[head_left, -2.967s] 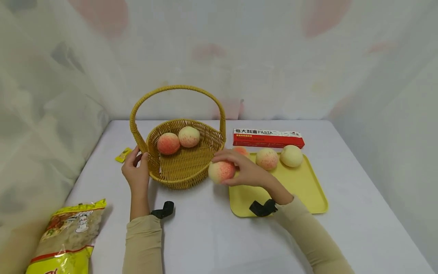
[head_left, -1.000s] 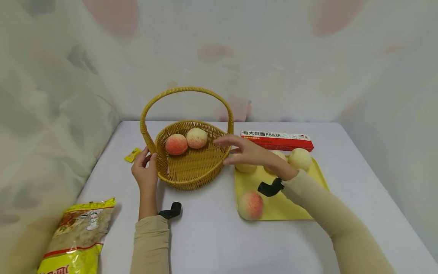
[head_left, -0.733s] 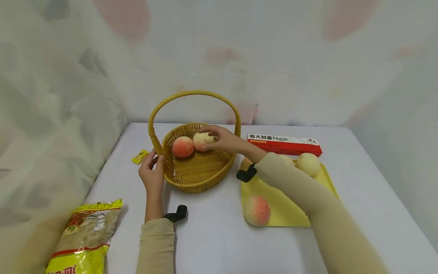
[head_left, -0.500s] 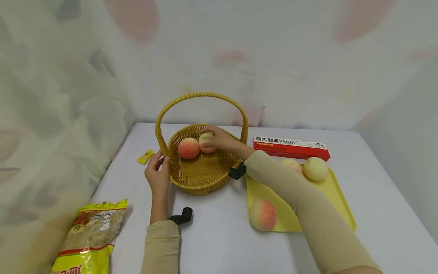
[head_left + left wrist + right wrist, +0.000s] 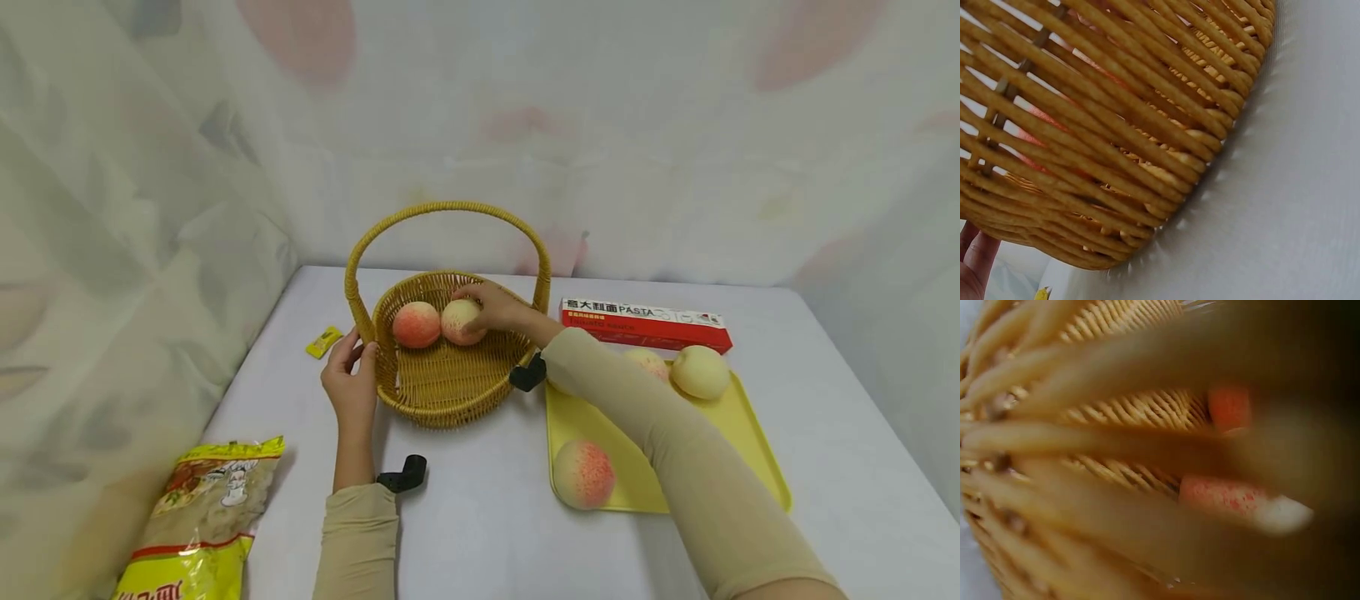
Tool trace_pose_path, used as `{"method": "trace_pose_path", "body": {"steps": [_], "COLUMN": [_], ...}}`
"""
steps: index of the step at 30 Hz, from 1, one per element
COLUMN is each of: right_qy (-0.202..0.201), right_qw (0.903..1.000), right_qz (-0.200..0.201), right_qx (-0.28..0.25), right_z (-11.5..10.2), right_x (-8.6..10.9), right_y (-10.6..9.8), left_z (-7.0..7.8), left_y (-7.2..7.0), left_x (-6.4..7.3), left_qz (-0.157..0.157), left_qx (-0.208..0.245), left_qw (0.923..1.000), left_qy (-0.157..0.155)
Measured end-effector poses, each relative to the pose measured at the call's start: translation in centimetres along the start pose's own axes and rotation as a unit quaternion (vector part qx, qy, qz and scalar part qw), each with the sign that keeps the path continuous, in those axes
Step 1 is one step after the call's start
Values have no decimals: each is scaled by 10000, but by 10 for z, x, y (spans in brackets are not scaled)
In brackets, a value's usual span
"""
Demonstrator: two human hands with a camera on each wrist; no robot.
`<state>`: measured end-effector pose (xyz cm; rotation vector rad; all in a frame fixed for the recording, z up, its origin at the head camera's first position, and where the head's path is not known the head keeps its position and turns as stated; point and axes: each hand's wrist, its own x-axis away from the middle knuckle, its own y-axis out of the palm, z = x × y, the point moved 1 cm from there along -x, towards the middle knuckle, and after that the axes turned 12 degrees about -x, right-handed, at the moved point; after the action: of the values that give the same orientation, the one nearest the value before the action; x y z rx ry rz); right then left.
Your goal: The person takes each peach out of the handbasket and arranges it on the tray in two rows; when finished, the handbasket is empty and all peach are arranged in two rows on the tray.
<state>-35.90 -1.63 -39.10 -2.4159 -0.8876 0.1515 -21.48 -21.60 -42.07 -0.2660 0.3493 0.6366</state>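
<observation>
A wicker basket (image 5: 442,408) with a tall arched handle stands left of the table's middle. My left hand (image 5: 351,371) grips its left side at the foot of the handle, thumb in front; the left wrist view shows mostly the basket's woven wall (image 5: 1116,125). Inside lie two peaches: a red one (image 5: 416,325) and, touching it, a paler speckled peach (image 5: 460,322). My right hand (image 5: 501,308) reaches over the basket's right rim and holds the pale peach between thumb and fingers. Blurred wicker covers much of the right wrist view, with parts of both peaches (image 5: 1230,407) behind it.
A yellow tray (image 5: 761,458) on the right bears a red-and-cream peach (image 5: 584,475) at its near left corner and others (image 5: 701,372) at the back, one mostly behind my right arm. Behind it lies a pasta box (image 5: 645,323). A candy packet (image 5: 324,342) and a food bag (image 5: 206,508) are left.
The peach that my right hand held between basket and tray now lies on the tray's near left corner. That hand has moved into the basket and taken hold of the pale peach, turning it slightly.
</observation>
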Motion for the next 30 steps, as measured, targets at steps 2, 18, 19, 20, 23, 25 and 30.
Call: {"method": "trace_pose_path", "body": {"steps": [2,18,19,20,23,25,30], "right_qy": [14,-994,-1034,-1038,-943,-760,-389], "right_qw": [9998,9920,9914,9908,9883,9866,9833], "right_qz": [-8,226,233,247,308,423,767], "right_qx": [-219,-742,-769,-835,-1159,-1378,-1605], "right_z": [4,-18,-19,-20,-13,-3,32], "right_x": [1,81,93,107,148,175,234], "right_y": [3,-12,-14,-16,-24,-29,-35], "left_z": [-1,-9,-9,-9,-9,-9,-9], "left_y": [0,-6,-7,-8,-9,-10,-9], "left_x": [0,-8,-9,-10,-16,-20,-24], "left_qz": [-19,-26,-3,7,-19,-39,-54], "left_qx": [-19,-159,-180,-177,-174,-207,-370], "left_qw": [10000,9996,9996,9995,9997,9997,9992], "left_qy": [-9,-212,-238,-245,-180,-135,-159]}}
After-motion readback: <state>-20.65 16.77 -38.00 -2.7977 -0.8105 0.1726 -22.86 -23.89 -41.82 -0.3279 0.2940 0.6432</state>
